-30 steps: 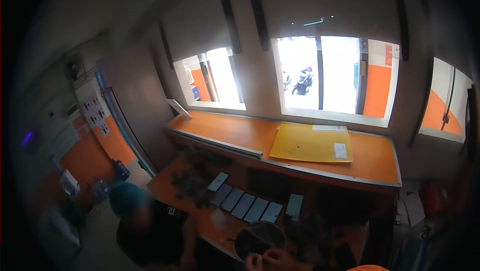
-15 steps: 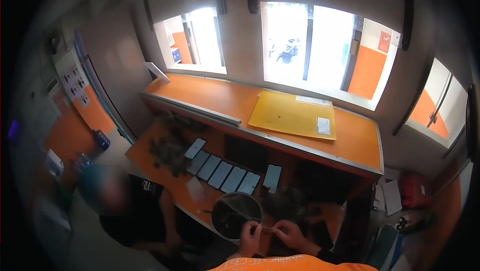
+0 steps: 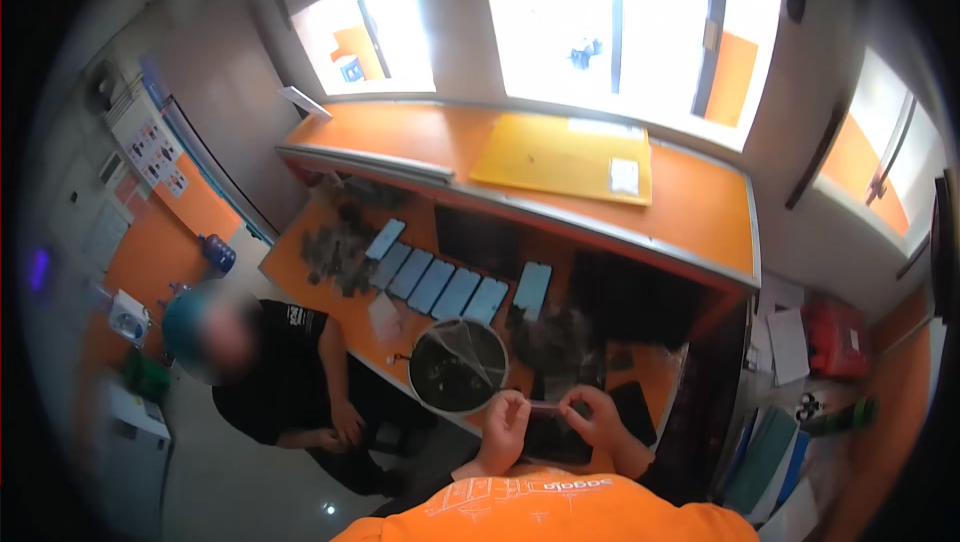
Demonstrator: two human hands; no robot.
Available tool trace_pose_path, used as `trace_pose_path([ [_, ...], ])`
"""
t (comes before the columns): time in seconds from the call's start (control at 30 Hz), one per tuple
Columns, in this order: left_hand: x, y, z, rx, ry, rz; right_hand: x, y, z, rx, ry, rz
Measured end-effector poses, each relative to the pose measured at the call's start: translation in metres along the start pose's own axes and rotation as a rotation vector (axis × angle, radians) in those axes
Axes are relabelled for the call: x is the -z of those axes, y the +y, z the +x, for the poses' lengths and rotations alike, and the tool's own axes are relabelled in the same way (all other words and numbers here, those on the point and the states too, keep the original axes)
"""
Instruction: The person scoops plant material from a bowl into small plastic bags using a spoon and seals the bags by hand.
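Observation:
At the table's front edge, my left hand (image 3: 507, 429) and my right hand (image 3: 601, 426) are both closed. Their fingertips pinch opposite ends of a thin pale strip (image 3: 544, 406), too small to identify. Left of my hands stands a round container (image 3: 414, 394) with clear plastic in it and dark contents. Beyond my hands lies a heap of dark small pieces (image 3: 556, 342), blurred. A row of phone-like slabs with pale blue faces (image 3: 423, 284) lies farther back, and another such slab (image 3: 532, 290) sits apart to its right.
Beside the table at left sits a person in a black shirt (image 3: 285, 372), hands together. More small pieces (image 3: 335, 254) are heaped at the table's left. A raised orange shelf (image 3: 400, 137) carries a yellow folder (image 3: 560, 162). Folders (image 3: 765, 452) and a red bag (image 3: 838, 340) are at right.
My view has tipped downward, so the table and windows sit higher in the picture. Both hands still hold the strip between them, now more level.

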State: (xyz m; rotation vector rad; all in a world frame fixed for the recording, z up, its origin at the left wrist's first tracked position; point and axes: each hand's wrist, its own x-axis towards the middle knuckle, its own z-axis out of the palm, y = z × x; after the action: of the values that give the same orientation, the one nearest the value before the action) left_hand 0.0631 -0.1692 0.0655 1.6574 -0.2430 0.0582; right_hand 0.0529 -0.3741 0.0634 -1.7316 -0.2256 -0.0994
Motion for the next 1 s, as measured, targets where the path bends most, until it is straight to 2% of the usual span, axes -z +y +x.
trace_pose_path([
  [0.03,-0.002,0.001,-0.004,0.039,0.0,-0.03,0.002,0.003,-0.002,0.018,-0.005,0.008],
  [0.1,-0.004,0.01,-0.009,-0.007,-0.011,0.016,0.004,0.01,-0.009,-0.009,-0.02,0.002],
  [0.17,-0.008,0.013,-0.017,0.043,-0.017,0.038,0.011,0.003,-0.013,0.065,-0.018,-0.02],
  [0.23,-0.01,0.012,-0.022,-0.01,-0.017,0.106,0.014,-0.002,-0.017,0.04,-0.052,0.069],
  [0.47,-0.014,0.006,-0.028,0.003,-0.063,0.145,0.012,0.02,-0.037,-0.036,-0.002,0.142],
  [0.5,-0.014,0.004,-0.026,0.015,-0.053,0.131,0.013,0.022,-0.037,-0.058,-0.013,0.135],
  [0.6,-0.003,-0.015,-0.016,0.276,-0.151,-0.025,0.015,0.029,-0.028,-0.163,-0.063,0.184],
  [0.67,0.007,-0.019,-0.01,0.228,-0.134,-0.024,0.016,0.034,-0.012,-0.297,-0.11,0.324],
  [0.77,0.027,-0.03,-0.011,0.229,-0.088,-0.078,0.025,0.039,0.029,-0.267,-0.084,0.364],
  [0.83,0.035,-0.021,-0.015,0.232,-0.015,-0.135,0.035,0.046,0.054,-0.466,0.13,0.356],
  [0.87,0.041,-0.018,-0.018,0.228,-0.001,-0.161,0.041,0.063,0.061,-0.479,0.224,0.305],
  [0.97,0.06,-0.027,-0.032,0.249,0.084,-0.169,0.039,0.101,0.067,-0.295,0.479,-0.249],
  [1.0,0.066,-0.027,-0.037,0.254,0.117,-0.176,0.036,0.101,0.065,-0.267,0.388,-0.351],
])
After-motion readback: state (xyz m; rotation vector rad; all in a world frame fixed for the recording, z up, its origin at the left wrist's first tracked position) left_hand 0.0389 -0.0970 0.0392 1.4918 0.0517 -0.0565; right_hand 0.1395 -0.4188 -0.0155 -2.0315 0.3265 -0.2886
